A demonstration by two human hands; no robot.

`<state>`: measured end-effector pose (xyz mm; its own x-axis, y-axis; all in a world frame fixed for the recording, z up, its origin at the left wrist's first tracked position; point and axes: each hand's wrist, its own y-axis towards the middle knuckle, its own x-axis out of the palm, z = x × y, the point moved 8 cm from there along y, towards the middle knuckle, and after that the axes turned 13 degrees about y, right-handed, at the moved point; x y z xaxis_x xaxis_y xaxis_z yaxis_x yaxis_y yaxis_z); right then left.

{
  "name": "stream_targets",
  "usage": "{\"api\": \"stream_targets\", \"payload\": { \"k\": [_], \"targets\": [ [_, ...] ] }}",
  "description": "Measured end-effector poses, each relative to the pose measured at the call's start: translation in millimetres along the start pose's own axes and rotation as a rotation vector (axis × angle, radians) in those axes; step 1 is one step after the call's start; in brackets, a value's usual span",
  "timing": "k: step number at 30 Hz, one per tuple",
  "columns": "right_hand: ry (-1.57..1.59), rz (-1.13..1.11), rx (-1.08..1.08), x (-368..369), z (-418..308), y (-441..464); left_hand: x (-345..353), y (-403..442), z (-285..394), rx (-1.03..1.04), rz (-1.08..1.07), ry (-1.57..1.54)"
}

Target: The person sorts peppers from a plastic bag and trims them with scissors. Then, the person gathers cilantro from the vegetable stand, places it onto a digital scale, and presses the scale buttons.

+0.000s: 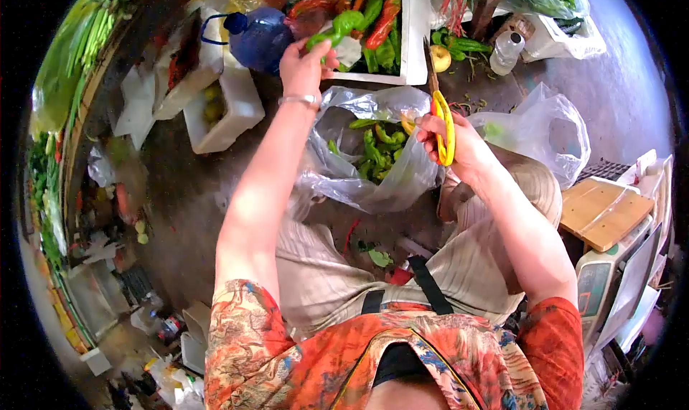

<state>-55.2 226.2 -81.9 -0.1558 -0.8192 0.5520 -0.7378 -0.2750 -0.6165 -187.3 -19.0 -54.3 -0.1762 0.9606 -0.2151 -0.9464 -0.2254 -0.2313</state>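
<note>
Over left part of box (pixel 414 33), green pepper (pixel 346 24): near end pinched by left hand (pixel 301 67), thumb against fingers; long axis slanting forward and right, away from grip, far end above stacked peppers (pixel 385 22). Left hand nearer. Right hand (pixel 463 141) well apart to right, fingers wrapped round yellow handles of scissors (pixel 446 133); blades point forward beside box's right wall, steeply angled to pepper's axis; blades spread or together, cannot tell. Bag (pixel 352 189), mouth open, nearer body, loose peppers (pixel 380 151) inside.
</note>
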Motion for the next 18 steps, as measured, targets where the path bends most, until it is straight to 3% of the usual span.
{"api": "stream_targets", "payload": {
  "k": [3,7,9,11,14,15,16,17,18],
  "targets": [
    [0.016,0.013,0.004,0,-5,-3,20,42,16,0.075,0.044,0.143],
    [0.059,0.041,0.014,-8,-9,-2,57,92,7,0.191,-0.084,0.149],
    [0.069,0.040,0.004,-10,-14,-2,61,104,-16,0.157,-0.063,0.560],
    [0.072,0.056,-0.004,-12,-17,-2,54,102,-41,0.216,-0.046,0.576],
    [0.029,0.065,-0.010,-18,-17,-2,68,59,-89,0.285,-0.319,0.686],
    [-0.006,0.047,0.007,-19,-16,0,77,21,-99,0.034,-0.446,0.548],
    [-0.045,0.093,0.015,-23,-13,1,83,15,-151,0.043,-0.548,0.547],
    [-0.085,0.080,0.038,-22,-12,0,90,0,-182,0.230,-0.588,0.736],
    [-0.116,0.101,0.070,-23,-8,-1,93,-29,-189,0.172,-0.572,0.873]
  ]
}}
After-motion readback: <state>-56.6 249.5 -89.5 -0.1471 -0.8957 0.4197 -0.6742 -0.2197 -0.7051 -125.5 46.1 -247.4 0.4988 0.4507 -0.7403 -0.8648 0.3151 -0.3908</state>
